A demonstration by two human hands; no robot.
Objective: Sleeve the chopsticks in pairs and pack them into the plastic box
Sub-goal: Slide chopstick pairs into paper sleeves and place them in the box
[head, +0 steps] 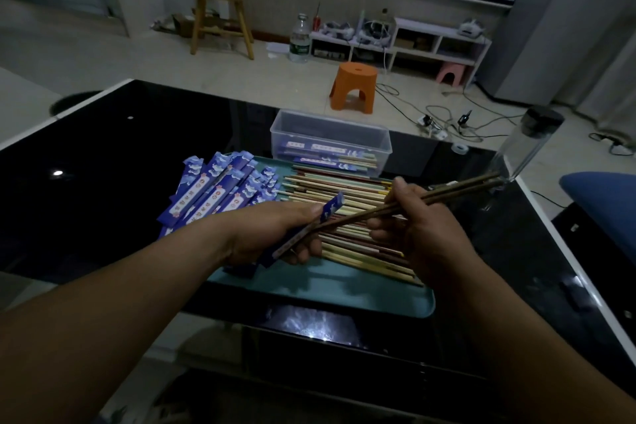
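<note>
- Reaching from lower left, left hand [275, 234] is gripping a blue sleeve [330, 210], tilted above the teal tray [309, 289].
- Plastic box [330, 127] is sitting behind the tray, sleeved pairs inside.
- Right hand [420, 227] is pinching a dark chopstick pair [461, 190], tips meeting the sleeve's mouth.

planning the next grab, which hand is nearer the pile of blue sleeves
Left. The left hand, gripping a sleeve, sits beside the sleeve pile; the right hand is farther right, above the loose chopsticks, holding a dark pair.
</note>
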